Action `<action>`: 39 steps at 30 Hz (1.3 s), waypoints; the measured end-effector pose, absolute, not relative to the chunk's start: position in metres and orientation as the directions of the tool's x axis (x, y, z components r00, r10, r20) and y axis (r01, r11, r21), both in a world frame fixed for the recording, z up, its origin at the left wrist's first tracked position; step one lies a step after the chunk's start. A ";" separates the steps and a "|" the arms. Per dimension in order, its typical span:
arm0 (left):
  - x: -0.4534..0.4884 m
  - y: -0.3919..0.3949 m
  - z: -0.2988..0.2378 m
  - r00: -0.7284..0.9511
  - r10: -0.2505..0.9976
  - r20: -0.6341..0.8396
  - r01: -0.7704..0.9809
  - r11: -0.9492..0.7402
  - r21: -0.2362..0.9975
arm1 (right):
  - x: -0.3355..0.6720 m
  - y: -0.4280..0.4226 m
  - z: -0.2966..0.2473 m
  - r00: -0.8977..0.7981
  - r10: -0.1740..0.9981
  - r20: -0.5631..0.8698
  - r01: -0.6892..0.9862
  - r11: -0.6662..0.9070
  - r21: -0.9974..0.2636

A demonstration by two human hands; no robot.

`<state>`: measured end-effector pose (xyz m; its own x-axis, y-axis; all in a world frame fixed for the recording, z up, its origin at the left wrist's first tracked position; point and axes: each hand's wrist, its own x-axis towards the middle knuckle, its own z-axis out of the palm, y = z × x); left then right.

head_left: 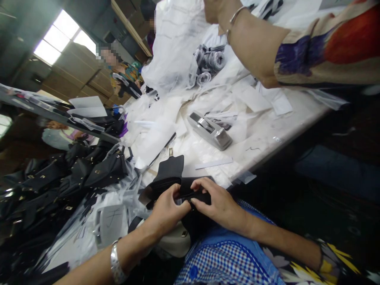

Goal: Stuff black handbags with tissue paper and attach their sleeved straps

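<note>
A black handbag [170, 170] lies at the table's near edge in front of me, its flap folded up and away with a gold-coloured clasp at the tip. My left hand [166, 209] pinches the edge of the bag's opening between thumb and fingers. Close beside it, my right hand [218, 204] grips the same edge, thumb and fingers closed on the black material. My two thumbs almost meet over the opening. What lies inside the bag is hidden. Below my left hand, a beige bag [176, 242] with a gold-coloured fitting is partly covered.
A grey tape dispenser [210, 130] stands beyond the handbag among paper and plastic sheets. Another grey dispenser-like piece [110, 226] is at the left. Many black bags [103, 170] are heaped farther left. A co-worker's arm [255, 43] reaches over plastic-wrapped rolls [215, 60].
</note>
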<state>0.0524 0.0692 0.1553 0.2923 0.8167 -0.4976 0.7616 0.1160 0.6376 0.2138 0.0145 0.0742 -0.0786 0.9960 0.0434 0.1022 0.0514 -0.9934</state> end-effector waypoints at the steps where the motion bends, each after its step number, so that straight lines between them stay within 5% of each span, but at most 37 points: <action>1: 0.052 0.069 0.154 0.284 0.825 -0.489 0.773 0.105 0.626 | 0.212 0.015 0.074 -0.074 0.996 0.040 0.102 0.047 -0.994; 7: 0.054 0.067 0.153 0.248 0.864 -0.438 0.835 0.039 0.549 | 0.206 0.016 0.073 -0.069 0.996 0.060 0.026 0.062 -0.998; 15: 0.051 0.063 0.150 0.306 0.865 -0.397 0.773 0.017 0.634 | 0.207 0.014 0.070 -0.041 0.999 0.028 -0.016 0.028 -0.999; 21: 0.044 0.059 0.142 0.352 0.889 -0.292 0.848 -0.171 0.502 | 0.203 0.008 0.069 0.007 0.997 0.077 0.063 0.076 -0.995; 27: 0.036 0.071 0.176 0.455 0.805 -0.381 0.853 -0.270 0.447 | 0.217 0.012 0.080 -0.109 0.977 0.182 0.236 0.203 -0.950; 30: 0.008 0.080 0.208 0.385 0.907 -0.173 0.835 -0.262 0.484 | 0.227 0.024 0.092 -0.113 0.944 0.310 0.310 0.330 -0.892; 33: -0.036 0.082 0.226 0.151 0.984 0.097 0.860 -0.179 0.477 | 0.225 0.048 0.115 -0.221 0.892 0.394 0.299 0.446 -0.844; 35: -0.064 0.081 0.223 0.075 0.991 0.112 0.840 -0.123 0.528 | 0.211 0.067 0.136 -0.377 0.845 0.378 0.307 0.499 -0.810; 39: -0.099 0.081 0.195 0.241 0.970 0.030 0.768 -0.210 0.606 | 0.165 0.101 0.175 -0.670 0.736 0.094 0.443 0.499 -0.745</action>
<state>-0.0989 0.0808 0.1945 0.2414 0.9700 0.0299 0.7677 -0.2098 0.6055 0.1648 0.1010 0.1750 -0.6705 0.7360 0.0938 0.4431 0.4985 -0.7451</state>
